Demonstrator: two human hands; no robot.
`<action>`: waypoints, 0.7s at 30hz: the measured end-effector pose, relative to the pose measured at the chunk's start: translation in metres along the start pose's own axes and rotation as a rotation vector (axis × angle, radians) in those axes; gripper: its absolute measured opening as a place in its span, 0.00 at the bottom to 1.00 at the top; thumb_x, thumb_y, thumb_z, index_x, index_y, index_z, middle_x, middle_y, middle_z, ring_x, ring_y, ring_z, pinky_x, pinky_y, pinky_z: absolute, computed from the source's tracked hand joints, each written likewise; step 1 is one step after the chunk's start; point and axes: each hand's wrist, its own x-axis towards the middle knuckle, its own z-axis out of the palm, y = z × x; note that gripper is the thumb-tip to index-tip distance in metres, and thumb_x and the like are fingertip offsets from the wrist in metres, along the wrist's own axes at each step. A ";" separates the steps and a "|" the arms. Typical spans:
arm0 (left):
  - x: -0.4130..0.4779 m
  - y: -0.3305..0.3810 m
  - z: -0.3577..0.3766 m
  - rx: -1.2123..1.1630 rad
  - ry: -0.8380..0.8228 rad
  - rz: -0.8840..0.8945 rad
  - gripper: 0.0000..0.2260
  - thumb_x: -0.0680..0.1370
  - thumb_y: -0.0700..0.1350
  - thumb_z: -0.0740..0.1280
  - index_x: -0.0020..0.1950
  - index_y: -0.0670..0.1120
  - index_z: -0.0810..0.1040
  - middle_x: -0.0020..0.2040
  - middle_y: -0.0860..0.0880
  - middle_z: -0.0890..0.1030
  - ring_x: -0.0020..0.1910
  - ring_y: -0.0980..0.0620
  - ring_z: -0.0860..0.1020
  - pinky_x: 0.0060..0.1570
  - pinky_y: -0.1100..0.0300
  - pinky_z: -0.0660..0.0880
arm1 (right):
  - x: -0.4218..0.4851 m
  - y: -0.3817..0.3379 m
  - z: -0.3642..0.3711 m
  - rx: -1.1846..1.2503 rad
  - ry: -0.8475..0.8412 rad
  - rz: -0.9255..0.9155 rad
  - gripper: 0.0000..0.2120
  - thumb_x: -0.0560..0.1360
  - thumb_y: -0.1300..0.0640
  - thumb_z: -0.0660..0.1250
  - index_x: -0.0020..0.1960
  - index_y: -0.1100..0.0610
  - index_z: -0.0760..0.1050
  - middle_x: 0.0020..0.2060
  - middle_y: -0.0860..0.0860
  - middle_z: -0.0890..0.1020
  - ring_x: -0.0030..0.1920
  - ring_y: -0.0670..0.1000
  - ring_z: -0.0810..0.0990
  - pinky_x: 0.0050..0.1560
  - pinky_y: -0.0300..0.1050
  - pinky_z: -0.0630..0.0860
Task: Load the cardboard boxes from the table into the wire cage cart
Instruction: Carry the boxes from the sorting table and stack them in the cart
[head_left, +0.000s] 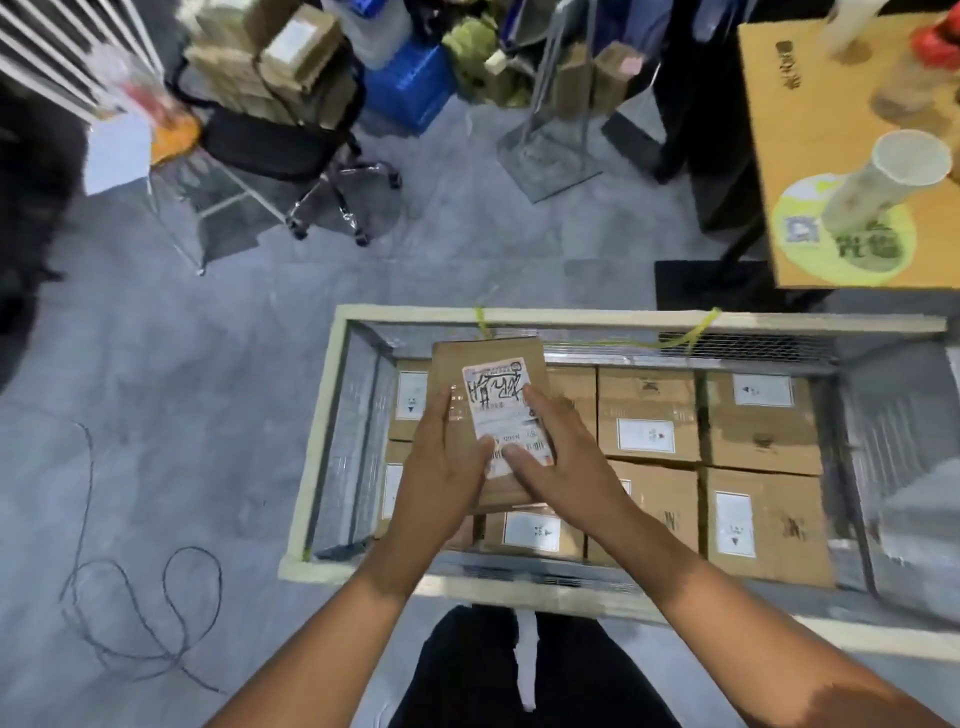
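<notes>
- Black cable (140, 597): looped on the grey floor, left of the cart.
- Left hand (441, 467): forearm reaching forward, fingers straight along the left edge of the cardboard box (496, 400), thumb on its label.
- Cardboard box: pressed between both hands over the left end of the wire cage cart (597, 316).
- Right hand (558, 462): fingers straight and flat on the box's right side, thumb across the label.
- Packed boxes (753, 426): lining the cart's bottom.
- Table (810, 130): upper right, beyond the cart.

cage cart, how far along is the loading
Done: a layer of boxes lines the wire cage cart. In hand: left hand and right hand lie on a labelled box above the layer's left end. Left: unclear, the visible table corner shows no boxes.
</notes>
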 end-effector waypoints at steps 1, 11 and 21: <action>0.003 -0.011 -0.004 -0.019 0.005 -0.016 0.34 0.80 0.54 0.68 0.82 0.61 0.54 0.76 0.63 0.65 0.74 0.60 0.68 0.73 0.53 0.67 | 0.008 0.003 0.009 0.005 -0.030 0.001 0.35 0.77 0.39 0.68 0.79 0.37 0.57 0.70 0.47 0.71 0.69 0.45 0.69 0.67 0.41 0.67; 0.102 -0.160 -0.007 0.019 -0.021 -0.205 0.34 0.79 0.59 0.65 0.81 0.65 0.51 0.80 0.62 0.62 0.73 0.56 0.68 0.69 0.55 0.67 | 0.116 0.083 0.126 -0.068 -0.203 0.090 0.38 0.75 0.30 0.62 0.80 0.36 0.53 0.74 0.49 0.69 0.72 0.48 0.67 0.69 0.42 0.64; 0.252 -0.319 0.018 0.205 -0.035 -0.112 0.35 0.82 0.53 0.65 0.83 0.58 0.48 0.83 0.53 0.54 0.81 0.53 0.52 0.77 0.52 0.52 | 0.249 0.191 0.235 -0.049 -0.198 0.084 0.34 0.79 0.42 0.67 0.80 0.38 0.54 0.79 0.49 0.63 0.77 0.47 0.63 0.76 0.46 0.61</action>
